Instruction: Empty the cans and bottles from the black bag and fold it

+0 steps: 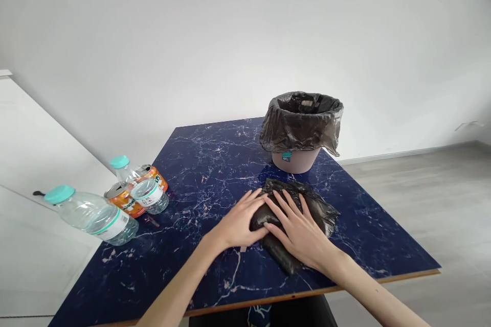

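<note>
1. Left grip (240,222): flat and spread, fingers apart, palm down on the near-left end of the folded black bag (307,209); clamped on nothing, only pressing.
2. Right grip (301,232): likewise flat, fingers fanned, laid across the middle of the same bag, thumb toward the left grip; not closed around anything.
3. Both grips touching, thumb side to thumb side, on top of the bag; neither nearer than the other, though the right one covers more of it.
4. Bag lying flat on the counter (207,163), right of centre, directly under the grips; long axis running from near-left to far-right, with a rolled or bunched end poking out toward the near edge below the right grip.
5. Beyond the bag, just apart from its far edge: a pink bin (295,159), upright, lined with a black liner (301,125) folded over its rim. Inside looks dark; contents cannot be told.
6. Far left of the counter, well apart from the grips: 2 capped water bottles (95,214) lying on their sides and 2 orange cans (125,199) between and behind them, touching or nearly so.
</note>
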The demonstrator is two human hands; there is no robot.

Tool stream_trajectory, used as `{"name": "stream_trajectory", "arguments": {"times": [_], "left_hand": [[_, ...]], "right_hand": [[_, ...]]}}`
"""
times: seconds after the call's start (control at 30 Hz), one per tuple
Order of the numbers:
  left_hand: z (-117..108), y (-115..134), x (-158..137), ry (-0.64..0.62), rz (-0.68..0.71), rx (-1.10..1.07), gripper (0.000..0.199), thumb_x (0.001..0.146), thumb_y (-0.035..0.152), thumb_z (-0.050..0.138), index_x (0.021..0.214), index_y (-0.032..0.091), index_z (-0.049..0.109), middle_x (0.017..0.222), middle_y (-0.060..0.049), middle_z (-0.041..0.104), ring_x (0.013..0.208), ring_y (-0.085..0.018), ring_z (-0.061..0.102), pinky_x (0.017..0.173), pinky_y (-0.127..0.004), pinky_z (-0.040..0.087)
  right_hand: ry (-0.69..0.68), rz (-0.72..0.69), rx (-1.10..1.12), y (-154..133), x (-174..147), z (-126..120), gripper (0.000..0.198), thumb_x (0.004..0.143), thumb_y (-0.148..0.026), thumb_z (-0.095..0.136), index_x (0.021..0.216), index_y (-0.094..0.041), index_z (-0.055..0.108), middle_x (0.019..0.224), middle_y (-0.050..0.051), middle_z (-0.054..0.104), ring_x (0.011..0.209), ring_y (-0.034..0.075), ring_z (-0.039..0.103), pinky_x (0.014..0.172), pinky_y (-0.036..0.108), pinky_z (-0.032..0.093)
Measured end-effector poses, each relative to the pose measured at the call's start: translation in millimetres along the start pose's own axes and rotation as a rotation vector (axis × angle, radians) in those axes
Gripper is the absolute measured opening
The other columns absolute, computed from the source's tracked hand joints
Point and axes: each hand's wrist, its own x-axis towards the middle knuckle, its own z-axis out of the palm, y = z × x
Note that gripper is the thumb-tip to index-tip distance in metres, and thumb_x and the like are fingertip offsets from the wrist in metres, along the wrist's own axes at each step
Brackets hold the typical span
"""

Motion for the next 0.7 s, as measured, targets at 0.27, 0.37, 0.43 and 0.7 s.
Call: {"name": "stream_trajectory", "arguments": {"times": [0.27,0.37,0.43,0.7], "left_hand": [[-37,-64,4,0.364,-0.172,-0.09,0.032,0.108,0.045,0.054,0.126,0.028,0.074,0.141,-0.006,0.074,0.141,-0.03,0.062,0.125,-0.054,0.045],[-38,-81,4,0.443,-0.23,-0.097,0.029,0.107,0.041,0.052,0.116,0.026,0.076,0.125,-0.007,0.08,0.122,-0.029,0.072,0.114,-0.051,0.054],[-37,-86,3,0.48,-0.263,-0.107,0.03,0.108,0.039,0.05,0.113,0.026,0.076,0.12,-0.007,0.08,0.116,-0.028,0.073,0.11,-0.048,0.056],[-35,-81,-4,0.46,-0.255,-0.137,0.025,0.104,0.035,0.052,0.105,0.027,0.076,0.113,-0.005,0.081,0.112,-0.028,0.072,0.107,-0.049,0.055]], "right_hand": [[0.024,0.197,-0.13,41,6,23,0.068,0.113,-0.064,0.029,0.171,-0.031,0.038,0.179,0.007,0.03,0.166,0.037,0.026,0.13,0.072,0.022],[0.02,0.277,-0.199,71,-3,25,0.07,0.112,-0.064,0.028,0.172,-0.029,0.036,0.179,0.01,0.03,0.165,0.038,0.027,0.129,0.073,0.022],[-0.008,0.28,-0.237,96,-16,25,0.067,0.113,-0.058,0.026,0.172,-0.028,0.037,0.179,0.012,0.03,0.166,0.04,0.025,0.126,0.076,0.024],[0.071,0.217,-0.23,144,-44,15,0.054,0.114,-0.042,0.029,0.157,-0.03,0.058,0.173,0.014,0.043,0.162,0.043,0.032,0.118,0.085,0.029]]}}
